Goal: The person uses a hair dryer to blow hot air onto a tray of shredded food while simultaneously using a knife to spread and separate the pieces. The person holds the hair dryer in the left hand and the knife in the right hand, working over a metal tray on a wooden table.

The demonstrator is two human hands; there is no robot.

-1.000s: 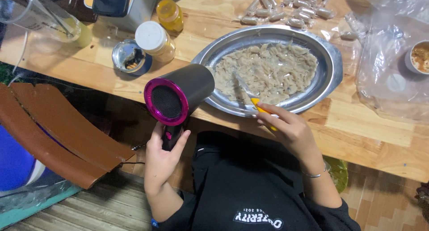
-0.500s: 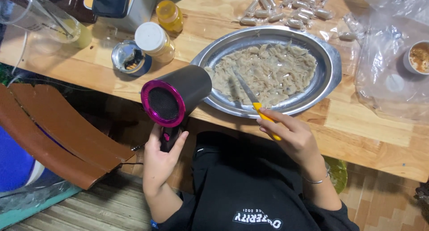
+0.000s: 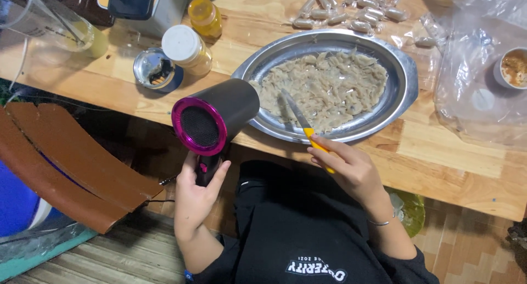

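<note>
I'm seeing warm indoor light falling evenly from above, the tabletop (image 3: 455, 152) glowing bright. Glare is streaking the metal tray (image 3: 403, 78) rim and the plastic bags (image 3: 477, 105). Under-table area is sitting dim. Focus is holding sharp; edges are bending slightly.

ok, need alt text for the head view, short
Seen from above, a person's left hand aims a black hair dryer with a pink rim at a metal tray of pale dough pieces, while the right hand holds a yellow-handled knife over it. Jars and plastic bags sit on the wooden table.
</note>
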